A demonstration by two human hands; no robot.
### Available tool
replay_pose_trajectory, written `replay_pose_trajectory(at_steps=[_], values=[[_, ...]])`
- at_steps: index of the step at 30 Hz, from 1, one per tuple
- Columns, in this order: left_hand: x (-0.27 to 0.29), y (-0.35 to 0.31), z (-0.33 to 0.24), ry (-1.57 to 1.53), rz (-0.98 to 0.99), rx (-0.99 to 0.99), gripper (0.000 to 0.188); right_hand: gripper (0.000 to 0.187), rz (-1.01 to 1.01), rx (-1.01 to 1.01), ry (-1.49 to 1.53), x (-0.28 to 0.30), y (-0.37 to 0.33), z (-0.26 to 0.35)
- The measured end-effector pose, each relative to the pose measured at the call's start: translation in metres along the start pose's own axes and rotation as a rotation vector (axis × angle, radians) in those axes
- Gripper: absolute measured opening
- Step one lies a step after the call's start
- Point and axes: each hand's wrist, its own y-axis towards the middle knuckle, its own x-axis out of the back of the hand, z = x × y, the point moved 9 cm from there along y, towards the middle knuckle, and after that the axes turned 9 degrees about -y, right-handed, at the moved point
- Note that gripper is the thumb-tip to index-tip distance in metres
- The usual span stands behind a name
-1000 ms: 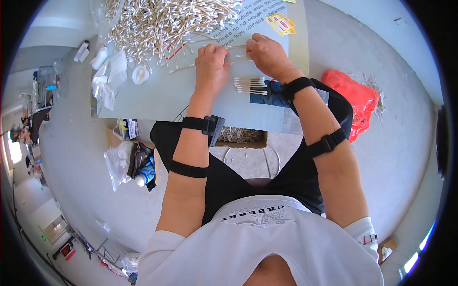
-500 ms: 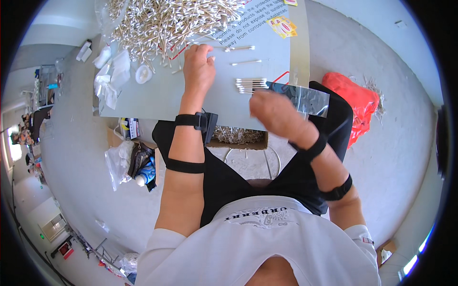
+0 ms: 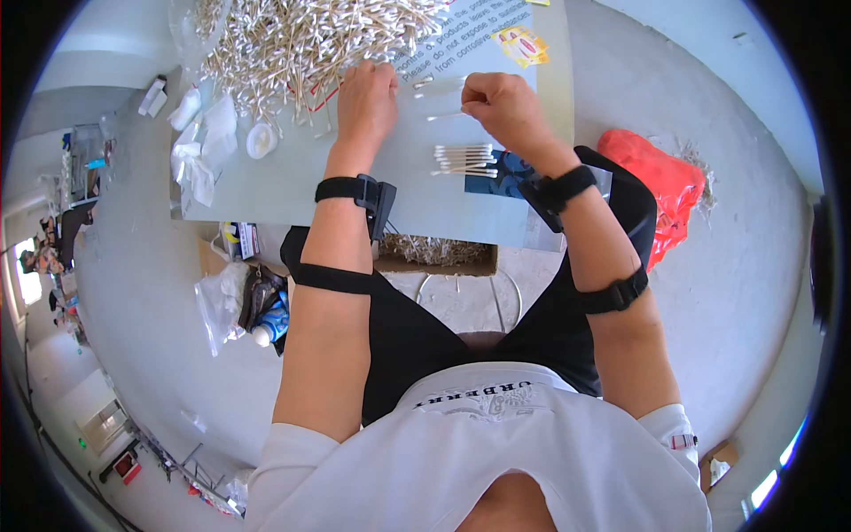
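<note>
A large heap of cotton swabs (image 3: 301, 40) covers the far left of the grey table (image 3: 292, 191). My left hand (image 3: 366, 93) rests palm down at the heap's near edge, fingers on loose swabs. My right hand (image 3: 501, 102) is closed on a single cotton swab (image 3: 443, 115) that points left. Just below it lies a neat row of cotton swabs (image 3: 465, 160), side by side, next to a dark blue packet (image 3: 505, 173). Black straps sit on both wrists and both forearms.
A small white round lid (image 3: 261, 140) and crumpled white wrappers (image 3: 199, 160) lie at the table's left. A printed sheet (image 3: 479, 35) lies under the hands. A red bag (image 3: 660, 182) sits on the floor to the right; bags and bottles (image 3: 253, 306) to the left.
My right hand, which had dropped back toward my lap half a second ago, has returned to the table holding one swab. My left hand stayed at the heap's edge.
</note>
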Motion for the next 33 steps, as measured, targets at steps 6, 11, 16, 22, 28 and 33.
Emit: replay_pose_trajectory(at_steps=[6,11,16,22,28,33], values=[[0.001,0.0,-0.006,-0.076,0.014,-0.012,0.005,0.005,0.003,0.17,-0.031,0.01,-0.046,0.029],[0.002,0.004,-0.019,-0.152,-0.102,-0.023,0.004,0.005,-0.059,0.091,0.002,0.007,-0.072,0.029],[0.009,0.0,-0.04,-0.242,0.002,0.034,0.006,0.008,-0.037,-0.131,0.042,0.003,-0.11,0.02],[-0.002,-0.075,-0.056,-0.416,0.385,0.273,0.015,0.011,-0.019,-0.216,0.036,-0.003,-0.13,0.005],[0.003,-0.089,-0.064,-0.292,0.202,0.119,0.015,0.012,-0.07,-0.169,-0.068,-0.005,-0.117,0.005],[0.011,-0.094,-0.061,-0.484,0.199,0.15,0.015,0.013,-0.062,-0.213,-0.065,-0.006,-0.118,-0.002]])
